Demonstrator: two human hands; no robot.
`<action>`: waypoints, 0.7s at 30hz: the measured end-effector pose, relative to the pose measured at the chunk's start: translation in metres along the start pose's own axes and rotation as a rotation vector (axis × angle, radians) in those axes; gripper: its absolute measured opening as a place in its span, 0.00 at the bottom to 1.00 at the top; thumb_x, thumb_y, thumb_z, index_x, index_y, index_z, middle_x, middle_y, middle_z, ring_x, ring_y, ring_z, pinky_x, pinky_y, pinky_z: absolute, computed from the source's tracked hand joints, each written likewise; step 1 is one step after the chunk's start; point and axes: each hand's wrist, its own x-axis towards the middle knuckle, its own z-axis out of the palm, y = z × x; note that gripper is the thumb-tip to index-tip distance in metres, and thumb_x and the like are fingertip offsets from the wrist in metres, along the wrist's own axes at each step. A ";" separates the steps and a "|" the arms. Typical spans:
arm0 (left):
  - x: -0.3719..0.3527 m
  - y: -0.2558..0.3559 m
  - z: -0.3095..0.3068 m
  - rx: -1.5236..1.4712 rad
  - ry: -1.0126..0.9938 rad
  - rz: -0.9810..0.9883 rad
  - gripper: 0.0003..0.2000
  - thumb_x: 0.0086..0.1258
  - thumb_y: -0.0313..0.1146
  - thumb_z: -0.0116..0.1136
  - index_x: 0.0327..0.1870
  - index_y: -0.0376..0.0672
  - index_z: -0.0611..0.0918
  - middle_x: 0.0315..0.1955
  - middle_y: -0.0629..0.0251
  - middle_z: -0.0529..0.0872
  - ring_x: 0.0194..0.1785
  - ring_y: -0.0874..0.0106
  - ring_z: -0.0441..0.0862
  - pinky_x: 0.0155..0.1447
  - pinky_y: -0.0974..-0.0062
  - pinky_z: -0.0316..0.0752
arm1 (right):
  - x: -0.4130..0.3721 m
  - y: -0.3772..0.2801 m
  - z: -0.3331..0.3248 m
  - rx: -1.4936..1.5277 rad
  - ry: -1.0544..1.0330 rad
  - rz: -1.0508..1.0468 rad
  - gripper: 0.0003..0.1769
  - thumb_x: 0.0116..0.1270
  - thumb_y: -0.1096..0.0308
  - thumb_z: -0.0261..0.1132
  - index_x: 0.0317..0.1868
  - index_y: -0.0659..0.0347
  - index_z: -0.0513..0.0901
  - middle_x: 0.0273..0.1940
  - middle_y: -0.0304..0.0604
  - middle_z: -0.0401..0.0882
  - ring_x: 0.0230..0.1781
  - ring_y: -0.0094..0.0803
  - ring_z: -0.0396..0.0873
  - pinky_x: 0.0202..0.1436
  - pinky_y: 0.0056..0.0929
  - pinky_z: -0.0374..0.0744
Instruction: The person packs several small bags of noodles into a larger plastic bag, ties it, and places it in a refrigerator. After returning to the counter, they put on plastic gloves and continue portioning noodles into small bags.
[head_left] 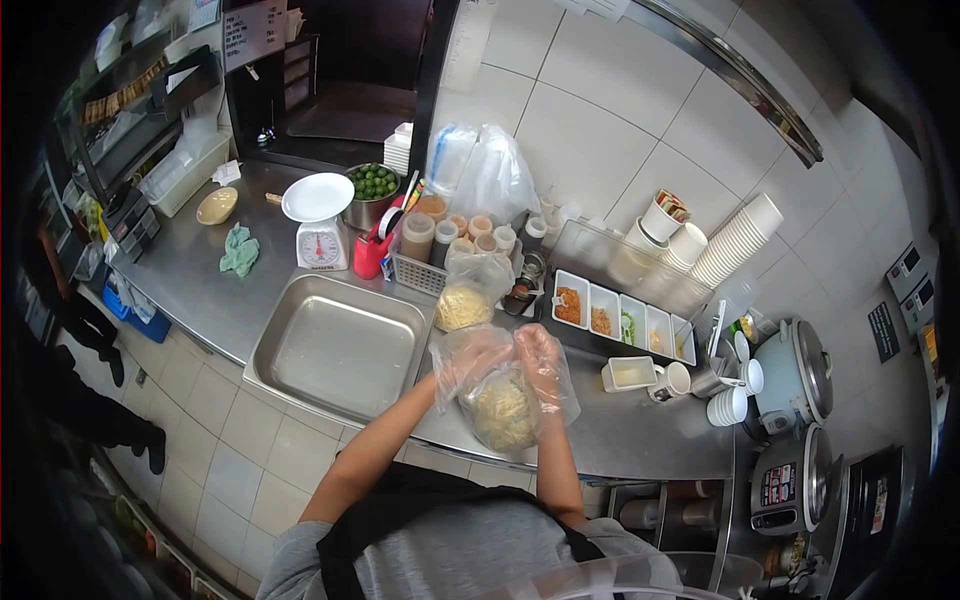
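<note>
Clear thin plastic covers my left hand (476, 356) and my right hand (541, 352), which are close together over the counter's front edge. Between and below them hangs a clear plastic bag of noodles (505, 412), pale yellow and bunched in a lump. My fingers are closed at the top of this bag, the left from one side and the right from the other. Just beyond my left hand, a second bag of noodles (464, 305) rests on the counter beside a basket of sauce bottles (420, 272).
A steel tray (262, 345) lies to the left, with a kitchen scale (321, 245) behind it. To the right are a topping container (598, 312), a white tub (630, 374), a mug (671, 382) and rice cookers (792, 480). Another person's legs (110, 405) show at far left.
</note>
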 end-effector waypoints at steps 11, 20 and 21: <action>-0.013 -0.007 0.028 -0.190 0.360 -0.080 0.13 0.63 0.41 0.60 0.33 0.38 0.82 0.29 0.67 0.81 0.33 0.76 0.75 0.40 0.75 0.71 | 0.054 -0.001 0.010 -0.216 -0.391 -0.006 0.11 0.67 0.64 0.59 0.32 0.64 0.75 0.26 0.32 0.72 0.26 0.19 0.66 0.32 0.25 0.68; -0.020 0.014 0.026 -0.285 0.373 -0.378 0.14 0.62 0.42 0.62 0.28 0.39 0.82 0.25 0.67 0.81 0.31 0.78 0.75 0.36 0.77 0.70 | 0.015 0.005 0.004 -0.082 0.154 -0.127 0.13 0.70 0.63 0.56 0.29 0.62 0.75 0.21 0.30 0.70 0.25 0.21 0.70 0.29 0.22 0.70; -0.020 0.020 0.025 -0.236 0.380 -0.372 0.14 0.62 0.42 0.63 0.27 0.39 0.82 0.24 0.68 0.81 0.31 0.78 0.75 0.36 0.77 0.70 | 0.014 0.011 0.002 0.040 0.179 -0.094 0.13 0.70 0.63 0.56 0.29 0.61 0.75 0.22 0.30 0.70 0.24 0.19 0.69 0.27 0.20 0.69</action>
